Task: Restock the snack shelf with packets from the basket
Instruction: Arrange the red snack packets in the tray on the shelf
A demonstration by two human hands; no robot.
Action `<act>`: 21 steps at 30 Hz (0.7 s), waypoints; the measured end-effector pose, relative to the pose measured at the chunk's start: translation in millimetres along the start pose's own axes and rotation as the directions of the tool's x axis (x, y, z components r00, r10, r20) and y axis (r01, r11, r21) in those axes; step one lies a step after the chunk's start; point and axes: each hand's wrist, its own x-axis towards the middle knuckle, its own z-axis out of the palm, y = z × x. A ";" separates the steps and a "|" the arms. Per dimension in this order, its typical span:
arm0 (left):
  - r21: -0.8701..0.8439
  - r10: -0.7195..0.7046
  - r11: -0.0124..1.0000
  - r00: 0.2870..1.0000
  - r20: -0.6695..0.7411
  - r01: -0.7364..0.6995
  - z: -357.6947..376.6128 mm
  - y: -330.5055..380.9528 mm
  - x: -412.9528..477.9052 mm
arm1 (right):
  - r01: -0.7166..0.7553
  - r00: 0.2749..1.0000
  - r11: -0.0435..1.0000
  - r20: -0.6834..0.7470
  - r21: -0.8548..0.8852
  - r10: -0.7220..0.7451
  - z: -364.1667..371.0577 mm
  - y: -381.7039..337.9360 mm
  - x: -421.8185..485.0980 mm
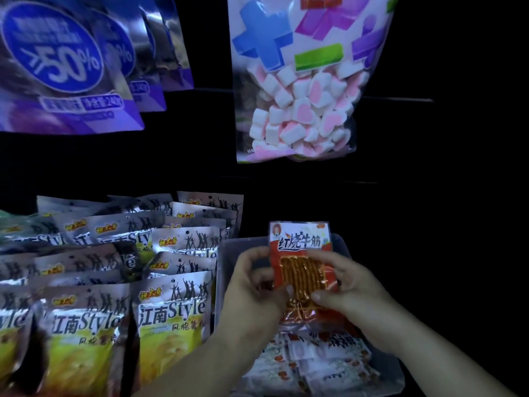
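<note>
A red snack packet (300,253) with a clear window of orange strips stands upright between both hands, above a translucent plastic basket (237,253). My left hand (254,287) grips the packet's left edge with curled fingers. On the right edge, my right hand (349,287) holds it, the thumb pressed on the front. More red-and-white packets (315,362) lie in the basket below. The scene is dim, and the shelf surface itself is hidden in darkness.
Several silver-and-yellow chip bags (171,316) stand in rows to the left of the basket. A marshmallow bag (300,90) hangs above the middle. Purple bags (65,67) hang at the upper left. The right side is black.
</note>
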 end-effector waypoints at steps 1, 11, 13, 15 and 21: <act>0.008 -0.009 1.000 1.000 -0.001 0.009 0.1 -3.2 -1.8 | -0.003 1.000 1.000 0.006 -0.014 0.003 0.3 0.2 -2.7; 0.077 0.057 0.996 0.997 -0.042 -0.054 -7.6 -19.9 -11.6 | 0.144 0.948 0.896 -0.203 -0.420 -0.247 6.4 15.6 -5.1; 0.234 0.186 0.956 0.982 -0.025 -0.176 -6.0 -27.1 -11.8 | 0.167 0.965 0.953 -0.156 -0.252 -0.210 11.7 3.7 -6.6; 0.369 0.326 0.874 0.945 0.037 -0.316 1.8 -25.8 -17.0 | 0.148 0.987 0.988 -0.049 -0.047 -0.150 20.4 -5.3 -4.0; 0.357 0.317 0.877 0.945 0.075 -0.322 6.9 -24.3 -18.0 | 0.143 0.963 0.989 -0.236 0.025 -0.133 18.9 -4.2 1.3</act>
